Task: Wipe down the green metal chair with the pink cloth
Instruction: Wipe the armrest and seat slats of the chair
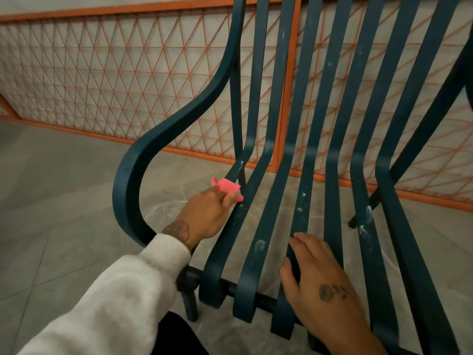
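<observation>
Right hand: your right hand [323, 285] lies flat and open on the front of the seat, palm down across a middle slat, gripping nothing. Use it to brace the green metal chair [302, 155] while you rub.
Left hand: your left hand [204, 213] has its fingers [228, 198] closed round the pink cloth [226, 187], bunched small and pressed against the leftmost seat slat, near the bend up to the backrest.
Step in hand: I judge you are wiping that outer slat. Open the cloth out so more of it bears on the metal, and stroke along the slat, not across it.
Watch: pale specks and smears show on several slats, thickest on the middle and right ones; those likely need firmer, repeated passes. The gaps between slats could catch a loose cloth corner.
Progress: probably early, since most slats look spotted.
Armrest: the curved armrest [158, 134] sits just left of your cloth hand.
Floor: pale grey tiled floor [51, 201], visible through the slats.
Beyond: an orange lattice railing [115, 80] stands behind the chair.
</observation>
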Demonstrator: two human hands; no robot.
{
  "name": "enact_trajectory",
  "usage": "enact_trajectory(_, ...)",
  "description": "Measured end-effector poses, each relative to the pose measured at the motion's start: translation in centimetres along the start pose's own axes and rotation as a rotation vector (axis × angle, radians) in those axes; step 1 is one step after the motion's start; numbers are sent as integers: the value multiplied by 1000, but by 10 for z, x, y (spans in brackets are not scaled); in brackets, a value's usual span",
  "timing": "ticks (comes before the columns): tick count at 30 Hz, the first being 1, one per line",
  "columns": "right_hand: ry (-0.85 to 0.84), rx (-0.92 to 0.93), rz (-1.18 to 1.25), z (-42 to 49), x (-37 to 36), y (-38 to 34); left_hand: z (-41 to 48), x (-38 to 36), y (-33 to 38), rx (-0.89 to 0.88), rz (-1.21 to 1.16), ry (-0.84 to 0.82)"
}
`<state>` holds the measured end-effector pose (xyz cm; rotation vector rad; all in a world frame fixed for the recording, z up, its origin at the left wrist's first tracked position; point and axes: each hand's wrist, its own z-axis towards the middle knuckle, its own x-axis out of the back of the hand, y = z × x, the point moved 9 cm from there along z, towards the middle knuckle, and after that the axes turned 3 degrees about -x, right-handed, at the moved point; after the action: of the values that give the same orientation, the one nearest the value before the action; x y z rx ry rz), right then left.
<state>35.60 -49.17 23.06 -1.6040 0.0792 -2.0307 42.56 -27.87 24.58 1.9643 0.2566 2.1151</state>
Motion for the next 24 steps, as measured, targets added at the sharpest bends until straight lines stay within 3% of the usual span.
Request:
enact_trajectory(6,9,38,-1,3,3,-4,-16,4,-30,275,-287,31)
enact_trajectory(10,-149,3,30,37,5,6,3,7,-24,292,-248,24)
enact_trajectory(16,-51,23,-15,111,36,23,20,3,-24,310,-239,8)
enact_trajectory(19,-12,-192,-19,147,50,84,32,2,-23,318,-197,-34)
enact_trajectory(22,-109,-534,84,163,56,158,46,2,-23,320,-268,-41)
enact_trajectory(24,-189,-633,108,163,53,182,54,1,-23,319,-361,-38)
